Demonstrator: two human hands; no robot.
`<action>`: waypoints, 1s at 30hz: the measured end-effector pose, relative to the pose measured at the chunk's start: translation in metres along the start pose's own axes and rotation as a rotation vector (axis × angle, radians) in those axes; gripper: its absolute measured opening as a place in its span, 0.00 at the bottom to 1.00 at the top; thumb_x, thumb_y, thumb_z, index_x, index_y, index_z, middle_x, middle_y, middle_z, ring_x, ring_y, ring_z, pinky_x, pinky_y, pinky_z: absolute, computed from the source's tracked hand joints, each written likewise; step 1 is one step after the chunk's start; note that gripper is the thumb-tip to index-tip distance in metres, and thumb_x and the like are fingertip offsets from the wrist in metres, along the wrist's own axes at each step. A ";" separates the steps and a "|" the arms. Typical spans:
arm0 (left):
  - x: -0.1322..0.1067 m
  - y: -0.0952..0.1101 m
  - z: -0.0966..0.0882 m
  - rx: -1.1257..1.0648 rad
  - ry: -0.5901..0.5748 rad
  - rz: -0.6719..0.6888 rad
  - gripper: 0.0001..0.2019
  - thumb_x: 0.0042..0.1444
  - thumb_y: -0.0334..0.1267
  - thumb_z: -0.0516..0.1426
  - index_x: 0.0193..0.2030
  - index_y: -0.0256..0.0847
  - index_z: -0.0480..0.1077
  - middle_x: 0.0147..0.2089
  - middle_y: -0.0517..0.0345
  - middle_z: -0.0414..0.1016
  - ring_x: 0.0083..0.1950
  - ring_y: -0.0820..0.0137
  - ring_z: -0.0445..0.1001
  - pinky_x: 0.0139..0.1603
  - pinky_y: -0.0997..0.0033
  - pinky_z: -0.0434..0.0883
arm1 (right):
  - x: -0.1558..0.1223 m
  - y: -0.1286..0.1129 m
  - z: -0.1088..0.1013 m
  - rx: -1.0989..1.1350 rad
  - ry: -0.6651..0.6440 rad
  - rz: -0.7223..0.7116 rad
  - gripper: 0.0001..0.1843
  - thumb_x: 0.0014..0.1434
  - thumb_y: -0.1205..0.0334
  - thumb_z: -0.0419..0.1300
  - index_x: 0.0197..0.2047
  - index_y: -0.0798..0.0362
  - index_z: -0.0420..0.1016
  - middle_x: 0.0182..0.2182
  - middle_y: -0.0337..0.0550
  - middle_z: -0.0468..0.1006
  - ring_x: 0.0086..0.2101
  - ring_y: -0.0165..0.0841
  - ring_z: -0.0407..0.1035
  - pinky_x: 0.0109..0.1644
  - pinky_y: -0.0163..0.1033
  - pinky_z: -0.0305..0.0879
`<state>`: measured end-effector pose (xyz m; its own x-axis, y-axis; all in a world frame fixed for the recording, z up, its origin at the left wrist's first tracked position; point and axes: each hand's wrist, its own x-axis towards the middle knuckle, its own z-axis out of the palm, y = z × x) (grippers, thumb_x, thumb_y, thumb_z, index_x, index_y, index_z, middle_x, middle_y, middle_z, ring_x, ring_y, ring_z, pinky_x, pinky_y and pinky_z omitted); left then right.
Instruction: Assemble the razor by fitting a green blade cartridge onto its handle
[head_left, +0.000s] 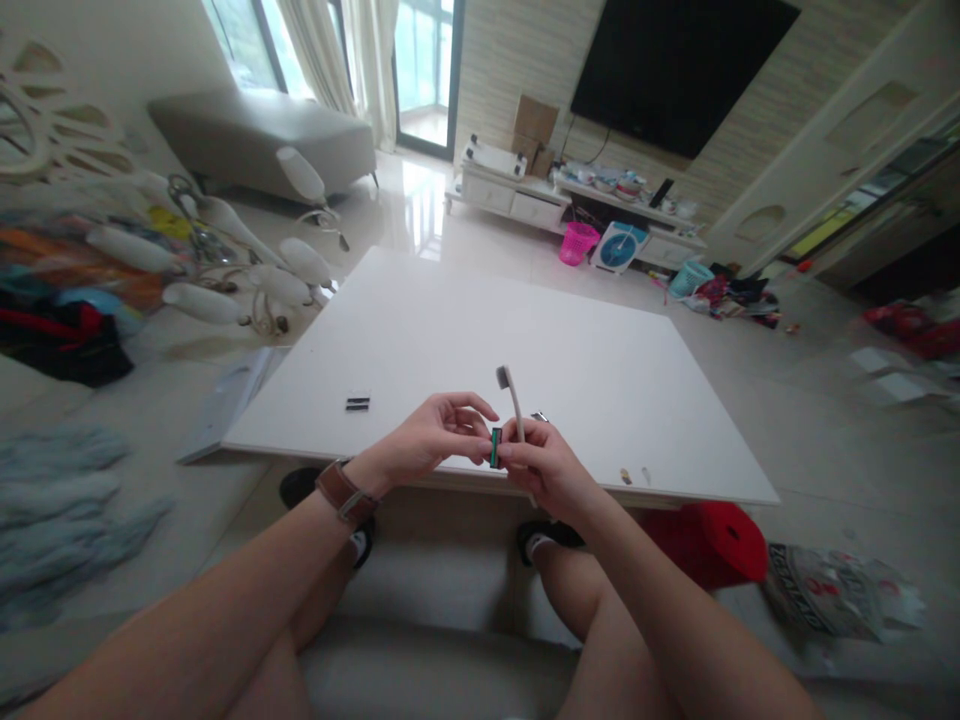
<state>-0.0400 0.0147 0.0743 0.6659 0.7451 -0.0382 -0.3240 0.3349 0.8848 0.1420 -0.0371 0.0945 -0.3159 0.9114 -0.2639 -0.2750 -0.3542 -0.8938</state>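
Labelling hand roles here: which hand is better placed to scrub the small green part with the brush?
Right. The right hand already holds the brush, bristles up; the left hand pinches the green part.

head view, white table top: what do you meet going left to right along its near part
small black piece → left hand → green piece pinched between both hands → right hand holding the toothbrush → two tiny bits near the edge

A pale toothbrush (514, 402) stands nearly upright above the near edge of the white table, its grey bristle head at the top and its lower handle hidden in the grip. Just left of the handle sits a small green piece (495, 447), possibly a razor cartridge, upright and pinched between fingertips.
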 end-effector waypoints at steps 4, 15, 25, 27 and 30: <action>0.000 -0.002 -0.002 0.000 -0.002 -0.001 0.15 0.45 0.30 0.70 0.40 0.36 0.74 0.29 0.57 0.80 0.29 0.71 0.78 0.32 0.75 0.70 | -0.001 0.000 -0.001 0.002 -0.017 -0.011 0.10 0.50 0.60 0.70 0.28 0.55 0.73 0.21 0.34 0.74 0.14 0.17 0.48 0.16 0.28 0.37; -0.002 -0.001 0.000 -0.014 0.003 -0.030 0.12 0.43 0.29 0.71 0.37 0.34 0.78 0.28 0.53 0.81 0.30 0.70 0.79 0.32 0.75 0.70 | -0.002 -0.001 -0.002 -0.021 -0.005 0.001 0.12 0.49 0.59 0.72 0.27 0.56 0.75 0.21 0.36 0.75 0.14 0.17 0.49 0.16 0.30 0.37; -0.002 -0.003 -0.002 -0.020 0.003 -0.038 0.12 0.42 0.30 0.72 0.36 0.34 0.79 0.29 0.52 0.81 0.30 0.70 0.79 0.32 0.75 0.70 | -0.001 0.003 -0.005 -0.040 -0.005 -0.002 0.12 0.50 0.58 0.72 0.27 0.56 0.75 0.22 0.38 0.77 0.15 0.19 0.49 0.18 0.31 0.38; -0.002 -0.003 -0.002 -0.024 -0.005 -0.038 0.12 0.43 0.31 0.72 0.36 0.34 0.79 0.29 0.52 0.81 0.30 0.70 0.79 0.32 0.75 0.70 | -0.001 0.002 -0.004 -0.038 -0.010 0.002 0.13 0.49 0.58 0.72 0.27 0.56 0.75 0.22 0.38 0.77 0.15 0.18 0.49 0.17 0.31 0.37; -0.002 -0.003 -0.002 -0.025 -0.004 -0.039 0.13 0.42 0.32 0.72 0.36 0.34 0.79 0.29 0.52 0.81 0.30 0.70 0.78 0.32 0.75 0.70 | -0.002 0.001 -0.004 -0.021 -0.020 0.007 0.13 0.49 0.58 0.73 0.27 0.56 0.75 0.23 0.38 0.77 0.14 0.18 0.50 0.17 0.30 0.37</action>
<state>-0.0412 0.0134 0.0705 0.6807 0.7292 -0.0703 -0.3146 0.3776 0.8709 0.1459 -0.0385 0.0927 -0.3356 0.9044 -0.2635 -0.2538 -0.3561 -0.8993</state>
